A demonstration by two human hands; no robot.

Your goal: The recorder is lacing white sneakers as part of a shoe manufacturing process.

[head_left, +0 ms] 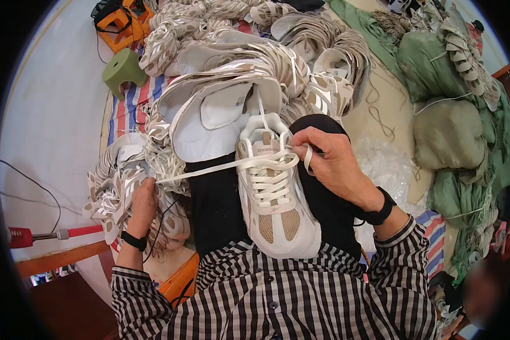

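A white and beige sneaker upper (pixel 310 238) lies across my lap, toe toward me, with cream lacing crossing its front. My left hand (pixel 144 205) is closed on one end of the cream shoelace (pixel 205 170), drawn taut out to the left from the top of the lacing. At the upper's right side, my right hand (pixel 335 164) pinches the lace where a loop hangs from the fingers. The exact fingertip grip of the left hand is partly hidden. Just beyond the upper stands a stack of white-lined uppers (pixel 195 139).
Heaps of similar uppers (pixel 209 25) spread ahead, with more bundled at the left (pixel 113 187). A green stool (pixel 122 69) and an orange stool (pixel 119 25) stand far left. Stuffed green sacks (pixel 447 133) line the right, and clear plastic (pixel 382 164) lies before them.
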